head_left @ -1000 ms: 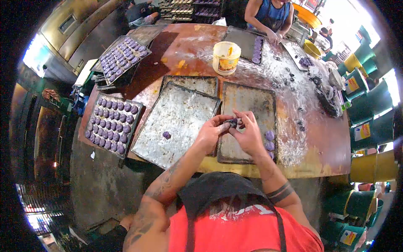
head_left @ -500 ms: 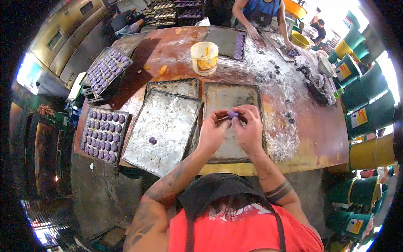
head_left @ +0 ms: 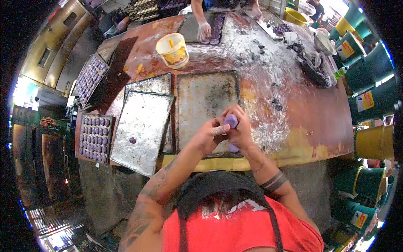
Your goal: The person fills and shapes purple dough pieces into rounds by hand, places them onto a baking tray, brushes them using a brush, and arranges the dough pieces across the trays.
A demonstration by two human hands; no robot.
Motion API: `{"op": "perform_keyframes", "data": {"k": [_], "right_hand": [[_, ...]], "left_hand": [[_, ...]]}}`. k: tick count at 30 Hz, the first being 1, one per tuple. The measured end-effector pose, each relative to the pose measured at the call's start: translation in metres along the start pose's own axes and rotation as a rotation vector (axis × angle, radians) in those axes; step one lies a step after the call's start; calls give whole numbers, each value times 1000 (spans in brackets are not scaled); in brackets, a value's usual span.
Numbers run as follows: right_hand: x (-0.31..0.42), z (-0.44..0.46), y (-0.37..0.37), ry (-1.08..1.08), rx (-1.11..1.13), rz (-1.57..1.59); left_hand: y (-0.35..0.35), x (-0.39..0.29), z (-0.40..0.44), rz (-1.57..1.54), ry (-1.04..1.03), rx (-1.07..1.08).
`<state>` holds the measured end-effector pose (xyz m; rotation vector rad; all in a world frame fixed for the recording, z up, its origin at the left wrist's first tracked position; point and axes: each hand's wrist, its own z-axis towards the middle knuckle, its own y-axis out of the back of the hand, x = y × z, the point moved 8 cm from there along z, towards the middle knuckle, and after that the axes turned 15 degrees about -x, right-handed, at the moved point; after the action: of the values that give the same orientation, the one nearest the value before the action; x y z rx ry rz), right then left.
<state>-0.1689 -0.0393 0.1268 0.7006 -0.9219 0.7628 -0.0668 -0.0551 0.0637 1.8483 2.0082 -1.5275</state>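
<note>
A rounded piece of purple dough (head_left: 230, 121) is held up between my two hands, above the near right part of a worn baking tray (head_left: 201, 94). My right hand (head_left: 240, 131) is curled around its far side. My left hand (head_left: 208, 137) presses in from the left, with floury thumb and fingers closed against it. A second purple dough piece (head_left: 233, 148) shows below my right hand by the tray's near edge; whether it rests on the tray or touches the hand I cannot tell. One dark purple lump (head_left: 132, 140) lies on the silvery tray (head_left: 145, 113) to the left.
Trays of purple dough pieces (head_left: 95, 137) stand at the left. A white bucket (head_left: 173, 52) is beyond the trays. Across the floury table (head_left: 302, 126), a co-worker's hand (head_left: 204, 31) reaches over a tray. Dark lumps (head_left: 256, 48) and a plastic bag (head_left: 317, 69) lie right.
My view has shifted, so the table appears further left. My hands have lowered toward the tray's near edge, and a second purple piece now shows below. The co-worker's hand has reached to their tray.
</note>
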Motion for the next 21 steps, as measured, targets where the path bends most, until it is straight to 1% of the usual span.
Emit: {"op": "perform_keyframes", "data": {"k": [1,2,3,5,6,7,8,11,14,16,17,18,19,20,21], "right_hand": [[-8,-9,-2,-66,1,-1],[-19,-20,-5,-135,4,-5],[-33,-31,-5,-204,6,-9],[-85,-53,-7,-528,15,179],[-98,-50,-4,-592,54,148],[-94,-38,-2,-654,96,116],[-84,-25,6,-656,159,57],[-134,6,16,-391,69,-241],[-156,17,3,-67,350,-712],[-144,11,2,55,292,-808],[-137,5,1,117,262,-854],[-133,-6,-3,213,232,-791],[-132,-22,-9,239,267,-765],[-131,-39,-15,263,302,-742],[-130,-38,-21,342,330,-779]], "left_hand": [[3,7,7,-5,-7,-32],[26,19,19,69,18,-180],[38,17,24,130,-98,-283],[58,7,26,257,-342,-482],[53,6,28,672,-457,-446],[40,7,23,855,-462,-470],[24,12,17,1040,-462,-492],[22,21,21,1190,-406,-552],[42,22,15,1158,-523,-567],[63,16,4,1193,-608,-564],[76,16,-2,1106,-527,-573],[83,17,-11,1018,-441,-579],[90,21,-18,928,-353,-582],[93,29,-20,921,-282,-544],[97,35,-19,913,-223,-507]]}}
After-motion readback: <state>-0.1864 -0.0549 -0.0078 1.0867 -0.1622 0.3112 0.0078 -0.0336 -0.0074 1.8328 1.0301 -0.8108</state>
